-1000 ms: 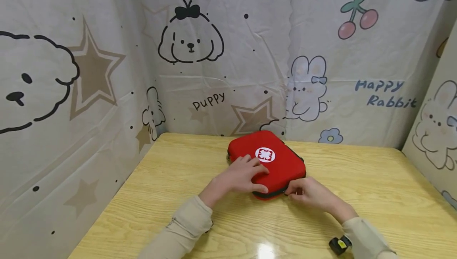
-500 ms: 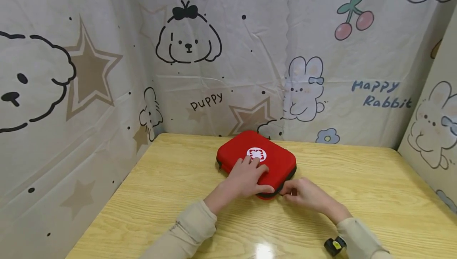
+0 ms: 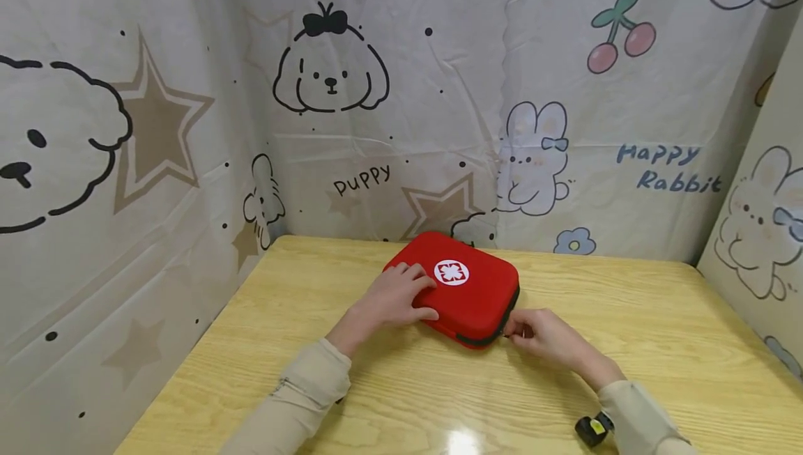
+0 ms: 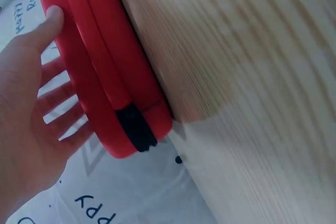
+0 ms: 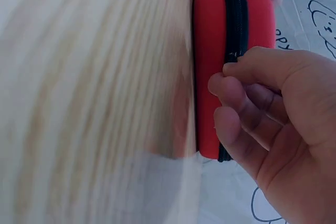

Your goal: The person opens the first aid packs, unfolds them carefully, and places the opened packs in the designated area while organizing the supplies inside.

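Note:
A red zip-up first-aid case (image 3: 477, 302) with a white round emblem lies flat on the wooden table. My left hand (image 3: 394, 295) rests on its left part, thumb at the front upper edge and fingers spread over the lid, as the left wrist view also shows. At the case's right front side my right hand (image 3: 542, 335) pinches the zipper pull between thumb and forefinger; the fingertips mostly hide the pull. The black zipper (image 5: 236, 19) runs along the side in the right wrist view, where the lid and base sit together.
Behind the table (image 3: 621, 315) hangs a pale curtain (image 3: 401, 93) printed with puppies, rabbits and stars, close to the case's back edge. More printed cloth stands at the left and right. A black wrist camera (image 3: 592, 430) sits by the right sleeve.
The case has turned on the table and shifted a little left. My left hand has slid left over the lid, away from the emblem. My right hand stays at the zipper.

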Demonstrator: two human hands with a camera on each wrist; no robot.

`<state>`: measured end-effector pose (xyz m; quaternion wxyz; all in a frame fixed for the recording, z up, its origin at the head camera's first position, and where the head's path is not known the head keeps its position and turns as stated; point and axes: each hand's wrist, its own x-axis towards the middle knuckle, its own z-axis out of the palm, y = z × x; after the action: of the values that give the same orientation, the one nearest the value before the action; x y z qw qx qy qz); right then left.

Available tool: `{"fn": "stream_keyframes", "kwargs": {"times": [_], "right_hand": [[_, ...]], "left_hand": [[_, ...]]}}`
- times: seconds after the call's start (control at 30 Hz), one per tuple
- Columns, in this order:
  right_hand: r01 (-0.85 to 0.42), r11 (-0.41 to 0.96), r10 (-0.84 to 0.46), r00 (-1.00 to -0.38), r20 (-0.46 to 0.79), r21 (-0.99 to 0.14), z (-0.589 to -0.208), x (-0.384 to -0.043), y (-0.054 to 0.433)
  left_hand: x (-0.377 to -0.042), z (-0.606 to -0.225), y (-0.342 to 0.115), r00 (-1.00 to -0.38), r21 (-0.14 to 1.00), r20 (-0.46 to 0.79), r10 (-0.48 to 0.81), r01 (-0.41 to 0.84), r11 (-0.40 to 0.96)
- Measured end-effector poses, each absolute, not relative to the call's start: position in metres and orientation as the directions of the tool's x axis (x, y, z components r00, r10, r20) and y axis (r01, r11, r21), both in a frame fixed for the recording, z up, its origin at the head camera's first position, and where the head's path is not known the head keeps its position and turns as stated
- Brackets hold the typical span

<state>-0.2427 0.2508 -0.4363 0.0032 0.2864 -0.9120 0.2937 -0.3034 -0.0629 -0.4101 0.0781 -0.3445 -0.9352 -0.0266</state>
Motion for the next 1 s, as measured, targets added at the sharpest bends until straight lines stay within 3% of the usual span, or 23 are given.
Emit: {"fn": "stream_keyframes", "kwargs": {"times": [0.33, 0.77, 1.0], "right_hand": [[-0.522, 0.6, -0.572, -0.81, 0.132, -0.606, -0.434, -0.236, 0.245], [-0.56, 0.632, -0.591, -0.796, 0.136, -0.536, -0.432, -0.234, 0.232], [-0.635, 0.634, -0.61, -0.761, 0.219, -0.441, -0.432, -0.232, 0.222]], "left_hand": [[-0.298, -0.412, -0.055, -0.762, -0.091, 0.169, 0.625, 0.62, 0.78], [-0.292, -0.411, -0.043, -0.776, -0.121, 0.229, 0.587, 0.576, 0.809], [-0.289, -0.414, -0.037, -0.814, -0.118, 0.248, 0.525, 0.512, 0.851]]}}
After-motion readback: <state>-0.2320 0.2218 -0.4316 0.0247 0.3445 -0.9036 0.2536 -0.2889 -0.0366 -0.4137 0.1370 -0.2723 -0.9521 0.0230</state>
